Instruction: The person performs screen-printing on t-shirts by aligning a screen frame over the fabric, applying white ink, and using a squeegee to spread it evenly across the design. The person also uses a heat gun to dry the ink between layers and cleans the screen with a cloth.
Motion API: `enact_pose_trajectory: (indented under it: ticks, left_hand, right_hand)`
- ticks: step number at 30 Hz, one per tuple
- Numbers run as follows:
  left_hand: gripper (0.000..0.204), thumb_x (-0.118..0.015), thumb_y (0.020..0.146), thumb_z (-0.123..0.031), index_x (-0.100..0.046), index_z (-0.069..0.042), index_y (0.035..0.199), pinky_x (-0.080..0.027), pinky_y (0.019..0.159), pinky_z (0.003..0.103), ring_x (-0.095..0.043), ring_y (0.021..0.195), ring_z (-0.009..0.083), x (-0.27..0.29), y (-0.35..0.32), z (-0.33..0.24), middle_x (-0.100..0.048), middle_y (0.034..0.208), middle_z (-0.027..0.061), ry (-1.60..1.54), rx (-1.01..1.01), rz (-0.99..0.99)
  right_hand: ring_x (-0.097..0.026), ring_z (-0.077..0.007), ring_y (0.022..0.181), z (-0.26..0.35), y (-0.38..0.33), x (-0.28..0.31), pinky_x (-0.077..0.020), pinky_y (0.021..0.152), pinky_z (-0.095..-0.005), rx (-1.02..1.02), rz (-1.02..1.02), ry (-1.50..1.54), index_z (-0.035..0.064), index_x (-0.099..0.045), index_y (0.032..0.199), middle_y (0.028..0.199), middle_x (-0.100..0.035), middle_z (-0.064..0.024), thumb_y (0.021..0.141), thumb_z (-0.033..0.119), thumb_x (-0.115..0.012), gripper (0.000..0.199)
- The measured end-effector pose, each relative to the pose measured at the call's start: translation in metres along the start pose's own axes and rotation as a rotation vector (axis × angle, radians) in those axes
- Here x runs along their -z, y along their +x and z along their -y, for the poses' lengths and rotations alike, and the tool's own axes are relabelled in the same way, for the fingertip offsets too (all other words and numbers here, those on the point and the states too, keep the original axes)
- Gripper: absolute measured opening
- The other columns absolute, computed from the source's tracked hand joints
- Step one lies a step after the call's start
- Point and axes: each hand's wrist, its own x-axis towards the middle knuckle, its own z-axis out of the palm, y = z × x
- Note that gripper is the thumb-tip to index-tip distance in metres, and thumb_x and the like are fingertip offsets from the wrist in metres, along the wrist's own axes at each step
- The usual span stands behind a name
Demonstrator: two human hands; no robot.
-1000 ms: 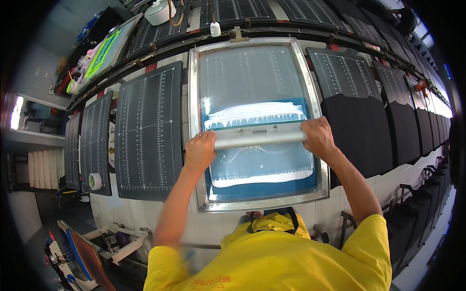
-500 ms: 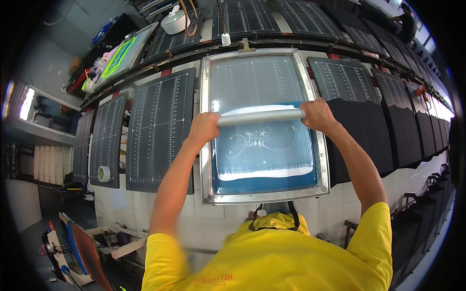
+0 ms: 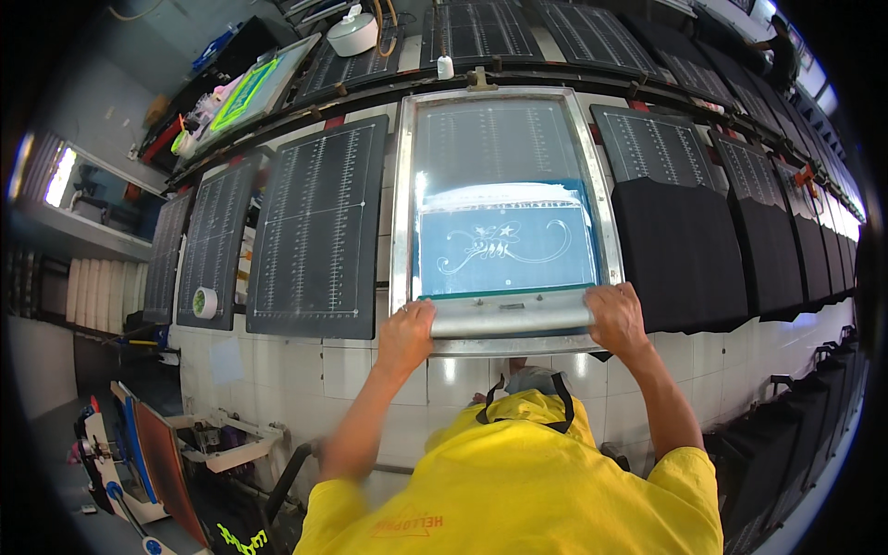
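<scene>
A wide squeegee with a silver handle and a thin green blade edge lies across the near end of a metal-framed printing screen. My left hand is closed around its left end. At the other end, my right hand grips it with curled fingers. Beyond the blade, the blue mesh carries a pale curling design with a star. A thick band of white ink lies across the far edge of the blue area. What lies under the squeegee is hidden.
Dark ruled boards stand in a row to the left. Black cloth covers boards at right. A metal clamp sits at the screen's far edge. A white lidded pot and a tape roll rest on boards. Another person stands far right.
Both hands have drawn the squeegee from mid-screen toward me, to the near end. The white strip at the near end no longer shows. The view has shifted slightly.
</scene>
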Motion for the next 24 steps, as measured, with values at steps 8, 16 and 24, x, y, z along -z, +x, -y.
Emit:
enact_pose_trajectory:
  ticks: [8, 16, 24]
  left_hand:
    - [0.039, -0.06, 0.073, 0.007, -0.06, 0.001, 0.112, -0.056, 0.089, 0.038, -0.062, 0.115, 0.0329, -0.015, -0.038, -0.014, -0.063, 0.123, 0.0144, 0.037, -0.015, 0.024]
    - [0.053, -0.055, 0.077, 0.007, -0.05, 0.005, 0.13, -0.048, 0.102, 0.043, -0.043, 0.137, 0.0376, -0.016, -0.061, -0.025, -0.047, 0.144, 0.0183, 0.011, 0.004, 0.162]
    - [0.058, -0.064, 0.084, -0.01, -0.045, 0.005, 0.137, -0.036, 0.113, 0.046, -0.043, 0.135, 0.0414, 0.008, -0.064, -0.03, -0.046, 0.143, 0.0226, -0.139, -0.006, 0.158]
  right_hand:
    - [-0.059, -0.0259, 0.109, 0.024, -0.038, -0.008, -0.0433, 0.091, -0.041, -0.045, 0.067, -0.053, 0.0031, -0.061, 0.104, 0.113, -0.062, -0.0107, 0.062, 0.01, -0.078, 0.045]
    - [-0.049, -0.0351, 0.126, 0.041, -0.059, -0.008, -0.0381, 0.101, -0.049, -0.119, 0.102, 0.075, -0.0026, -0.055, 0.121, 0.129, -0.053, -0.018, 0.061, 0.03, -0.09, 0.077]
    - [-0.051, -0.0356, 0.125, 0.03, -0.075, -0.001, -0.0399, 0.104, -0.0479, -0.171, 0.023, 0.144, -0.003, -0.057, 0.125, 0.134, -0.054, -0.0202, 0.082, 0.024, -0.075, 0.054]
